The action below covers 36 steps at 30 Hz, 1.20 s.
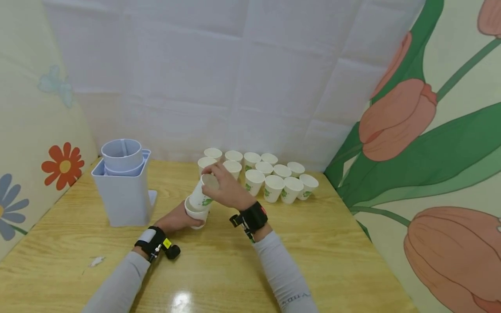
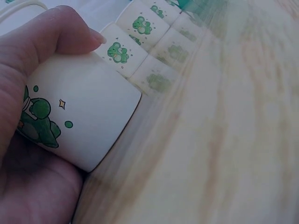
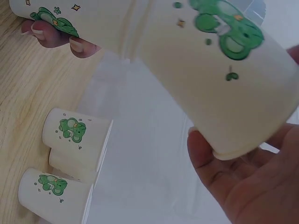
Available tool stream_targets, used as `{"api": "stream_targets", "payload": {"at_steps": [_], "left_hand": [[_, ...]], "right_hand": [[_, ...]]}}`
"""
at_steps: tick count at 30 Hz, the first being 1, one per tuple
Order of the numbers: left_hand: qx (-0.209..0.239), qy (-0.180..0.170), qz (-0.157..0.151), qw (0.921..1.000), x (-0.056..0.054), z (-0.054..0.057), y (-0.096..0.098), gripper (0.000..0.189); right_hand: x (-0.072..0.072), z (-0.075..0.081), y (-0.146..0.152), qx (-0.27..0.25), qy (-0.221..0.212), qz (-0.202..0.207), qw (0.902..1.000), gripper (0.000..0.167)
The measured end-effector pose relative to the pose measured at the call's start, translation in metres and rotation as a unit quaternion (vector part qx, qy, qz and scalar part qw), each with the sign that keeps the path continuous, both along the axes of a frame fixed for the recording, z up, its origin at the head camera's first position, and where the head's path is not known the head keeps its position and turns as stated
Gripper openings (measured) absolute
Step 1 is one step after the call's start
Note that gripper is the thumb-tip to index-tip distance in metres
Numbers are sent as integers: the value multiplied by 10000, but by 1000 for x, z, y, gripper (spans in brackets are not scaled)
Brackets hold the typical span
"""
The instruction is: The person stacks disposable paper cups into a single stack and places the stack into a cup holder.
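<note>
Near the middle of the table in the head view, my left hand (image 1: 181, 217) grips a white paper cup (image 2: 93, 102) with a green cartoon animal print. Its base is down by the wooden tabletop. Over it, my right hand (image 1: 228, 188) pinches a second white paper cup (image 3: 205, 88) near its rim. That upper cup tilts, and its narrow end is at the mouth of the cup in my left hand. Behind my hands stand several more paper cups (image 1: 273, 188), mouths up, in loose rows.
At the left stands a pale lavender square bin (image 1: 124, 198) with round containers (image 1: 122, 155) nested in its top. A small white scrap (image 1: 96, 261) lies on the table (image 1: 219, 278) at front left. White cloth (image 1: 188, 87) hangs behind, and flower-printed panels flank both sides.
</note>
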<state>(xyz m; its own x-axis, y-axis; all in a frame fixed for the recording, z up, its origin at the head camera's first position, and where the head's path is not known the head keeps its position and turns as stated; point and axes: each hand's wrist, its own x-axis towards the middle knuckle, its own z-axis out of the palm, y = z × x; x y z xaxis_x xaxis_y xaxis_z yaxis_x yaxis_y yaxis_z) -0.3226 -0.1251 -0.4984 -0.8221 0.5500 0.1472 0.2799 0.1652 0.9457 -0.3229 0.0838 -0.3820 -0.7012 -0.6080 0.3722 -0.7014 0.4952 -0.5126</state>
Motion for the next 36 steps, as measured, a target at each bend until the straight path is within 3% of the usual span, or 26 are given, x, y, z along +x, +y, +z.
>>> {"api": "stream_targets", "payload": {"at_steps": [18,36], "left_hand": [[-124,59,55,9999,-1,1,0,76],[-274,159,108,9994,1,2,-1,77]], "right_hand": [[5,2,-6,630,-108,118,9979,48],[5,-3,-14,952,163,304,9949,53]]}}
